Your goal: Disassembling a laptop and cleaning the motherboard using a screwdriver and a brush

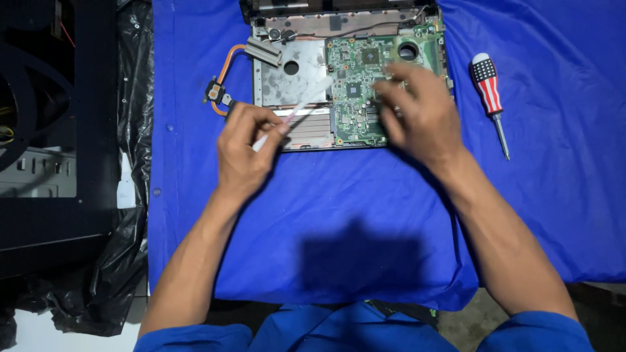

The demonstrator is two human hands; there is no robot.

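While my left hand (pixel 244 146) pinches one thin white tool (pixel 297 112), my right hand (pixel 417 107) rests loosely curled, fingers down, on the one green circuit board (pixel 355 91). One striped screwdriver (pixel 490 91) lies apart on the blue cloth (pixel 365 215).

We see an opened laptop base (pixel 306 98) lying flat at the far middle of the blue-covered table (pixel 326 215), its cover off. Its green circuit board (pixel 362 85) is exposed on the right half, bare grey metal plate on the left. We see a thin white strip-like tool (pixel 297 112), blurred, lying slanted across the base's near left part, its lower end pinched in the left hand (pixel 244 153).
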